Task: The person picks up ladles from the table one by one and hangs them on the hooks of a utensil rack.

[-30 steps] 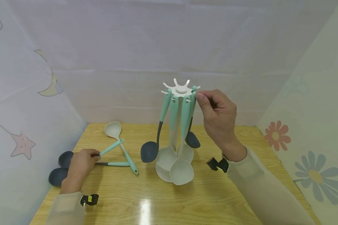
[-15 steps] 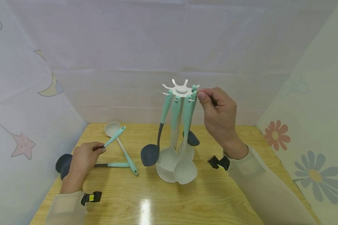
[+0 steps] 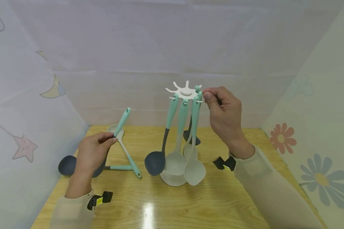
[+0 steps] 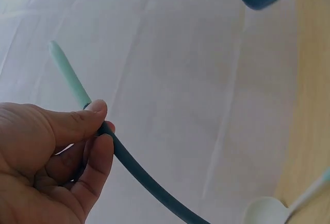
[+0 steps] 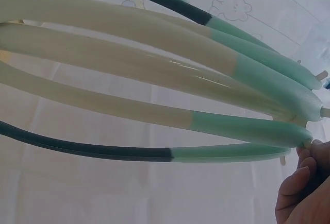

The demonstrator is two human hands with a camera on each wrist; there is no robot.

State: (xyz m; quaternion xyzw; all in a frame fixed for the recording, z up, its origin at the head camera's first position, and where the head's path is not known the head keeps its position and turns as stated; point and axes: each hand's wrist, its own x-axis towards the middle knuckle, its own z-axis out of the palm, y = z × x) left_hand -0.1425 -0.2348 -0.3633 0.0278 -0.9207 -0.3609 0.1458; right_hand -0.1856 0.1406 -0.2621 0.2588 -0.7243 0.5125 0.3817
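My left hand (image 3: 93, 152) pinches a dark-headed ladle (image 3: 122, 122) between thumb and fingers, just below its mint handle. The handle tilts upward, and the hand partly hides the bowl. The left wrist view shows the ladle's dark stem (image 4: 149, 183) running down from my fingertips. At the centre stands a white utensil rack (image 3: 186, 92) with hooks around its top. My right hand (image 3: 226, 117) pinches the rack at a hook on its right side, close by a handle end. Hanging from it are dark ladles (image 3: 154, 163) and pale ones (image 3: 195, 171) with mint handles (image 5: 252, 126).
On the wooden table (image 3: 149, 206) at left lie another dark ladle (image 3: 67, 165), partly behind my left hand, and a pale ladle (image 3: 129, 159). Patterned cloth walls (image 3: 309, 127) enclose the table's back and sides.
My left hand has lifted one dark ladle off the table and moved it right, its handle swinging upward. The rack top has turned, its front utensils shifting right, while my right hand keeps its grip.
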